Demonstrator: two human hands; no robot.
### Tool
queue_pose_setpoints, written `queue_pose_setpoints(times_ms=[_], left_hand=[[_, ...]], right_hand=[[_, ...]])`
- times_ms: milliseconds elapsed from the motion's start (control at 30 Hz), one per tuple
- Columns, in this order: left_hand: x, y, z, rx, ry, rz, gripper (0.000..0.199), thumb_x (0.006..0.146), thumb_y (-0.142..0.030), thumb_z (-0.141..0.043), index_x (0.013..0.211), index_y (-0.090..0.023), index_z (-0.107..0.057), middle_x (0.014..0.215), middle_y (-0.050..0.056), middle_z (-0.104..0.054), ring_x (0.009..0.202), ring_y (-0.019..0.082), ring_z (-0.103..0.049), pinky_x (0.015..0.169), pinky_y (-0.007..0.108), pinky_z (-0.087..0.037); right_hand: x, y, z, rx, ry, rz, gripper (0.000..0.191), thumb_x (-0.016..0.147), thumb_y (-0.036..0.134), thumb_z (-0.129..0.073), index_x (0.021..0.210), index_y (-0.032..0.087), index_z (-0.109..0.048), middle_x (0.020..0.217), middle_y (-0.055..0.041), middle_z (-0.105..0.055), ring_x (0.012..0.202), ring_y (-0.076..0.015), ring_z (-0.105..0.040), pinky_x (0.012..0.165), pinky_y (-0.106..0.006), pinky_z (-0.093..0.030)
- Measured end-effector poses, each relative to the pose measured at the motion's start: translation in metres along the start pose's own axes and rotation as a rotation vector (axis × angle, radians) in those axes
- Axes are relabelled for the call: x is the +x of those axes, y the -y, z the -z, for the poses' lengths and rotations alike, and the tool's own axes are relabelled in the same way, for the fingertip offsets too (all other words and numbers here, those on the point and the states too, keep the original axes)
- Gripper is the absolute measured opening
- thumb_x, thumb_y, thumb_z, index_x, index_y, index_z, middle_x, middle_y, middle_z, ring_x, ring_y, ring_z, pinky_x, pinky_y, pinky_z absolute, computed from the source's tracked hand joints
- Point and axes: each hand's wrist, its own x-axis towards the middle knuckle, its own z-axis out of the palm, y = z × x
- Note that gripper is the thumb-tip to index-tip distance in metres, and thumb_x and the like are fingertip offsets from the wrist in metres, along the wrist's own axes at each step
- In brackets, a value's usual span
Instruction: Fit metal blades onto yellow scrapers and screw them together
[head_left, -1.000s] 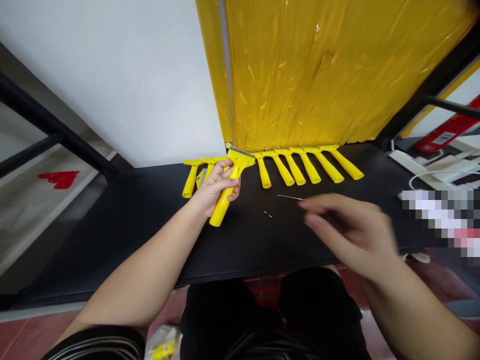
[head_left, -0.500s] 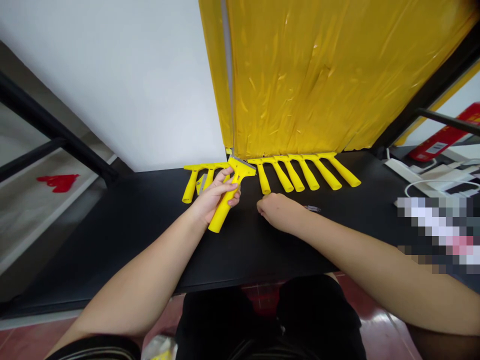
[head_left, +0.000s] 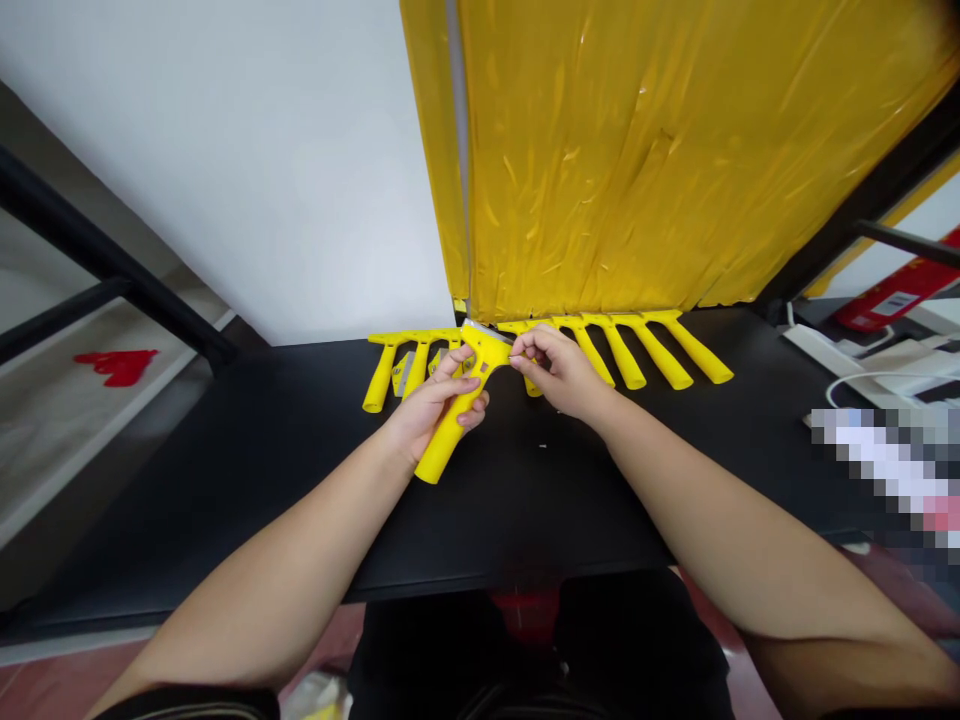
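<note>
My left hand (head_left: pixel 426 418) is wrapped round the handle of a yellow scraper (head_left: pixel 444 440), its wide head with a pale metal edge tilted up and away from me. At the right end of that head, my right hand (head_left: pixel 566 372) is closed in a pinch. Whatever lies between its fingertips is too small to make out. Behind my left hand, more yellow scrapers (head_left: pixel 380 378) lie at the back of the black table (head_left: pixel 300 480), with small plates among them. Another row of yellow scrapers (head_left: pixel 660 355) lies behind and right of my right hand, which partly covers it.
A white panel (head_left: pixel 262 170) and a yellow plastic-wrapped surface (head_left: pixel 570 180) rise behind the table. Black frame bars (head_left: pixel 112 240) stand at the left. A red box (head_left: pixel 892 300) and white items with a cable (head_left: pixel 862 360) sit at the right. A tiny pale bit (head_left: pixel 542 445) lies on the tabletop.
My right hand has risen from just above the tabletop and moved up to the scraper's head, staying closed. My left hand keeps hold of the scraper, with the handle end slightly lower.
</note>
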Motion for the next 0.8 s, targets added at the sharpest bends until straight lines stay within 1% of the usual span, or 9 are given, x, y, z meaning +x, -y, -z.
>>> queue_pose_setpoints(times_ms=[133, 233, 333, 400, 467, 533, 667, 800], left_hand=[[0.000, 0.003, -0.001, 0.031, 0.024, -0.021, 0.063, 0.078, -0.006, -0.080, 0.130, -0.030, -0.054, 0.097, 0.001, -0.066, 0.063, 0.011, -0.065, 0.043, 0.015, -0.036], [0.001, 0.005, -0.001, 0.066, 0.044, -0.035, 0.058, 0.079, -0.006, -0.080, 0.126, -0.029, -0.054, 0.098, 0.001, -0.067, 0.062, 0.011, -0.066, 0.043, 0.015, -0.037], [0.001, 0.005, -0.001, 0.082, 0.060, -0.046, 0.053, 0.079, -0.006, -0.080, 0.120, -0.028, -0.053, 0.095, -0.001, -0.067, 0.062, 0.011, -0.066, 0.043, 0.015, -0.038], [0.001, 0.005, -0.002, 0.093, 0.080, -0.050, 0.052, 0.079, -0.005, -0.080, 0.117, -0.028, -0.053, 0.095, -0.002, -0.067, 0.061, 0.012, -0.066, 0.043, 0.016, -0.039], [-0.001, 0.004, -0.004, 0.101, 0.109, -0.048, 0.051, 0.079, -0.005, -0.080, 0.116, -0.028, -0.053, 0.096, -0.002, -0.067, 0.061, 0.012, -0.066, 0.042, 0.016, -0.038], [-0.003, 0.003, -0.006, 0.101, 0.135, -0.042, 0.050, 0.079, -0.005, -0.079, 0.115, -0.028, -0.053, 0.098, -0.001, -0.067, 0.060, 0.011, -0.065, 0.042, 0.016, -0.038], [-0.005, 0.002, -0.008, 0.103, 0.143, -0.039, 0.048, 0.081, -0.005, -0.078, 0.117, -0.028, -0.054, 0.101, 0.000, -0.068, 0.061, 0.011, -0.066, 0.042, 0.015, -0.038], [-0.004, 0.003, -0.007, 0.099, 0.131, -0.028, 0.048, 0.081, -0.006, -0.079, 0.116, -0.028, -0.055, 0.101, 0.000, -0.067, 0.061, 0.011, -0.066, 0.042, 0.016, -0.038]], right_hand=[[-0.001, -0.003, -0.001, 0.007, -0.010, -0.009, 0.001, 0.098, 0.024, -0.067, 0.098, 0.024, -0.068, 0.090, -0.0018, -0.055, 0.084, -0.0196, -0.054, 0.077, -0.036, -0.047], [-0.002, -0.006, -0.001, 0.047, -0.022, -0.045, 0.002, 0.096, 0.026, -0.068, 0.096, 0.024, -0.070, 0.089, -0.0015, -0.053, 0.082, -0.0195, -0.051, 0.076, -0.036, -0.045], [-0.002, -0.009, 0.000, 0.092, -0.031, -0.112, 0.009, 0.093, 0.033, -0.074, 0.093, 0.024, -0.072, 0.087, -0.0006, -0.049, 0.078, -0.0184, -0.047, 0.075, -0.037, -0.044], [-0.002, -0.011, 0.002, 0.195, -0.031, -0.202, 0.020, 0.089, 0.041, -0.081, 0.094, 0.024, -0.071, 0.089, -0.0007, -0.051, 0.078, -0.0177, -0.047, 0.074, -0.036, -0.044], [-0.001, -0.010, 0.005, 0.368, -0.005, -0.293, 0.033, 0.083, 0.048, -0.086, 0.096, 0.025, -0.066, 0.093, -0.0002, -0.055, 0.079, -0.0162, -0.049, 0.073, -0.034, -0.046], [-0.001, -0.007, 0.007, 0.545, 0.040, -0.352, 0.043, 0.078, 0.049, -0.091, 0.098, 0.025, -0.061, 0.095, 0.0015, -0.058, 0.077, -0.0138, -0.053, 0.072, -0.032, -0.048], [-0.001, -0.001, 0.011, 0.760, 0.091, -0.444, 0.049, 0.073, 0.042, -0.096, 0.097, 0.026, -0.056, 0.092, 0.0050, -0.062, 0.074, -0.0106, -0.060, 0.072, -0.029, -0.053], [-0.003, -0.002, 0.011, 0.856, 0.141, -0.596, 0.051, 0.070, 0.041, -0.098, 0.099, 0.024, -0.060, 0.089, 0.0041, -0.069, 0.074, -0.0118, -0.066, 0.077, -0.030, -0.058]])
